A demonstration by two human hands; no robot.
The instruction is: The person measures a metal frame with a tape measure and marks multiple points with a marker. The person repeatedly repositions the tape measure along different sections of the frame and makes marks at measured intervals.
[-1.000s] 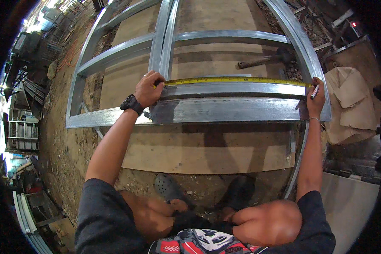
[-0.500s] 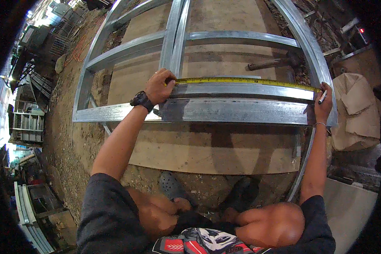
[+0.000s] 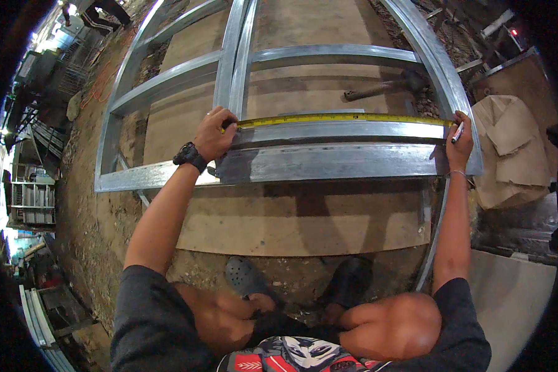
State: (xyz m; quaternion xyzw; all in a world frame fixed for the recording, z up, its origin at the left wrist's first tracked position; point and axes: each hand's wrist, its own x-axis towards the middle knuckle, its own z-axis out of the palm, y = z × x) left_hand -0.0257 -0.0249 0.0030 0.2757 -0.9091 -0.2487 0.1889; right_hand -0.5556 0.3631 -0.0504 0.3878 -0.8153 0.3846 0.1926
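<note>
A yellow tape measure blade is stretched straight between my two hands, just above a shiny metal bar in a metal frame. My left hand, with a black watch on its wrist, is closed on the tape's left end beside the frame's middle upright. At the frame's right side rail, my right hand pinches the other end. The same hand holds a slim white marker tilted in its fingers. Nearer to me lies a wider metal bar. My fingers hide both tape ends.
A hammer lies on the brown board under the frame. Crumpled brown paper sits to the right, above a pale sheet. A ladder-like metal rack stands at left. Another person's legs show at far left.
The view has shifted slightly, so the frame and both hands appear a little further left. Another person's legs have come into sight at upper left. My grip on the tape looks the same.
</note>
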